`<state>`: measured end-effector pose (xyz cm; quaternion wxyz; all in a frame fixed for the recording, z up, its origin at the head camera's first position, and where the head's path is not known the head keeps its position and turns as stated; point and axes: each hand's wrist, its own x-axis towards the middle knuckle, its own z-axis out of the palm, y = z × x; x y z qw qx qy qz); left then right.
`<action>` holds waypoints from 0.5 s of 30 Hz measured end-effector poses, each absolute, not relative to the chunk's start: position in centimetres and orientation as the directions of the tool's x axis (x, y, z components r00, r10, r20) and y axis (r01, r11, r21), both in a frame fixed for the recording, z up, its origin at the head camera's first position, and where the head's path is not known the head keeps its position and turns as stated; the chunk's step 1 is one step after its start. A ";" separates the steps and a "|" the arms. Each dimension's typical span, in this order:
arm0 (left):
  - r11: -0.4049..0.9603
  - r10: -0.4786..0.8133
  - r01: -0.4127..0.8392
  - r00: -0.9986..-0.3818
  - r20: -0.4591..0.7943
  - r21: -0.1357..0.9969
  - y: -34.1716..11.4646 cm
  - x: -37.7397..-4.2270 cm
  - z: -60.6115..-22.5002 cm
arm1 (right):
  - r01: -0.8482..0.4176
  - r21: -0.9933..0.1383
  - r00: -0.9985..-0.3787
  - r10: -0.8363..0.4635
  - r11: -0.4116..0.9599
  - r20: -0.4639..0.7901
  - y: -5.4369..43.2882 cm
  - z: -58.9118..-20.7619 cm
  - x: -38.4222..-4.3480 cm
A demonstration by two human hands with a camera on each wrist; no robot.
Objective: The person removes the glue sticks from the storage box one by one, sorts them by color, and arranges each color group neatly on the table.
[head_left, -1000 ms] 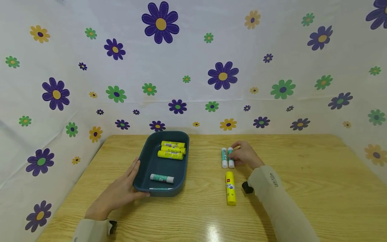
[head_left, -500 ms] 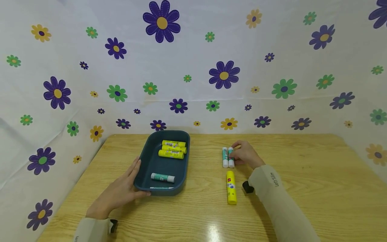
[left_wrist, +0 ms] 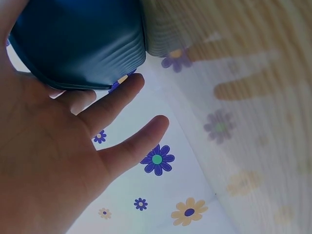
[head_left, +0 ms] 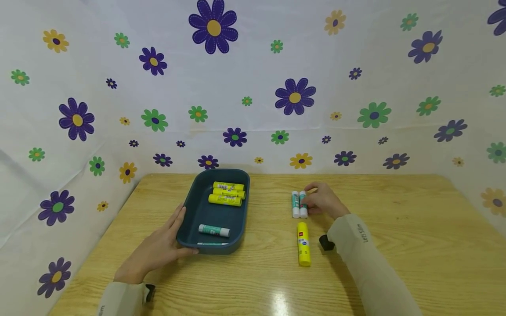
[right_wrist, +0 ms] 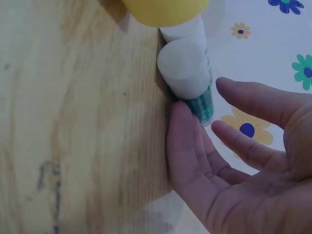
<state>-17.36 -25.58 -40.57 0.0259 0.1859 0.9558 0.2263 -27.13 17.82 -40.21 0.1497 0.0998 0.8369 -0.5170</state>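
Note:
In the head view, my left hand (head_left: 160, 248) rests against the left side and near corner of a dark teal tray (head_left: 245, 210), fingers spread. The left wrist view shows those straight fingers beside the tray's wall (left_wrist: 73, 44). Inside the tray lie three yellow glue sticks (head_left: 225, 200) and two green-and-white ones (head_left: 214, 231). My right hand (head_left: 325, 201) touches the right one (head_left: 303, 211) of two green-and-white glue sticks lying side by side on the table. Its fingers (right_wrist: 183, 131) stay loosely extended at that stick's far end in the right wrist view.
A larger yellow glue stick (head_left: 303, 245) lies nearer than the green-and-white pair, pointing the same way. The wooden table (head_left: 253, 281) meets a white flowered cloth (head_left: 253, 87) at the back, and cloth also hangs at both sides.
The right green-and-white glue stick has shifted slightly left toward its neighbour, with my right hand at it. My left hand keeps its place on the tray. The head view has drifted slightly.

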 end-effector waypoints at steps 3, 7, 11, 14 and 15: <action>0.829 0.365 0.340 -0.930 0.032 0.445 -25.6 -17.4 -40.6 | 0.312 -0.845 -0.942 0.023 0.434 -0.336 18.1 -40.0 -27.2; 0.832 0.363 0.338 -0.931 0.030 0.440 -25.6 -17.4 -40.5 | 0.263 -0.876 -0.961 0.034 0.405 -0.273 18.2 -39.1 -27.3; 0.838 0.363 0.340 -0.931 0.029 0.426 -25.7 -17.3 -40.4 | 0.191 -0.908 -0.977 -0.013 0.372 -0.211 17.3 -37.8 -27.5; 0.838 0.365 0.345 -0.930 0.035 0.423 -25.6 -17.2 -40.3 | 0.151 -0.932 -0.978 -0.087 0.329 -0.189 15.7 -36.7 -27.6; 0.839 0.365 0.345 -0.931 0.035 0.422 -25.6 -17.2 -40.3 | 0.142 -0.940 -0.975 -0.118 0.311 -0.187 15.1 -36.4 -27.7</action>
